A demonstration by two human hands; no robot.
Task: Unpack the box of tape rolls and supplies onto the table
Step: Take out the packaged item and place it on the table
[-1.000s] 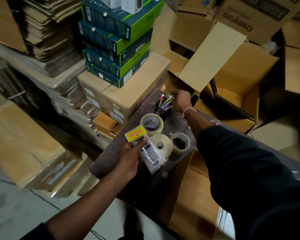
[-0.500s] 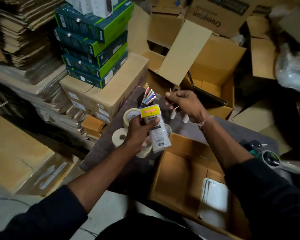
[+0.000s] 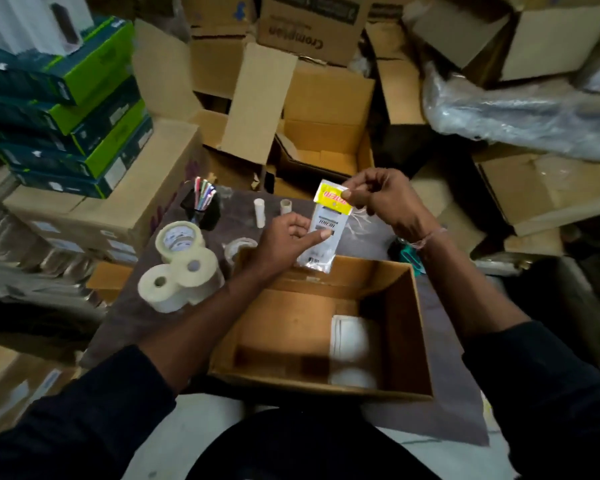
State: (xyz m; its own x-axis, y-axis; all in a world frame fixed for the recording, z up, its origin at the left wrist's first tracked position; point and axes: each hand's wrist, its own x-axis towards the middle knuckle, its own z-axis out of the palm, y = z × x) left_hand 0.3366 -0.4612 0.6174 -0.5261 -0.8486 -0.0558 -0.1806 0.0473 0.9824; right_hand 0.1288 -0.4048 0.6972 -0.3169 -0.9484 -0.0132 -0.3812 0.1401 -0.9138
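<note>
Over the open cardboard box (image 3: pixel 409 327), both hands held a small clear packet (image 3: pixel 324 233) upright, likely to read it. The right hand (image 3: pixel 383 199) pinched its yellow header; the left hand (image 3: pixel 288 237) curled round its middle. Tape rolls (image 3: pixel 179 268) already sat on the table (image 3: pixel 132 306), leftward.

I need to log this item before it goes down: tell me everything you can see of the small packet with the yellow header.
The packet is a flat, clear plastic sleeve with a yellow header card in red print and a white label in dark lettering; its contents cannot be made out. It is held tilted above the open box's far edge. The right hand pinches the header; the left hand grips its middle.
</note>
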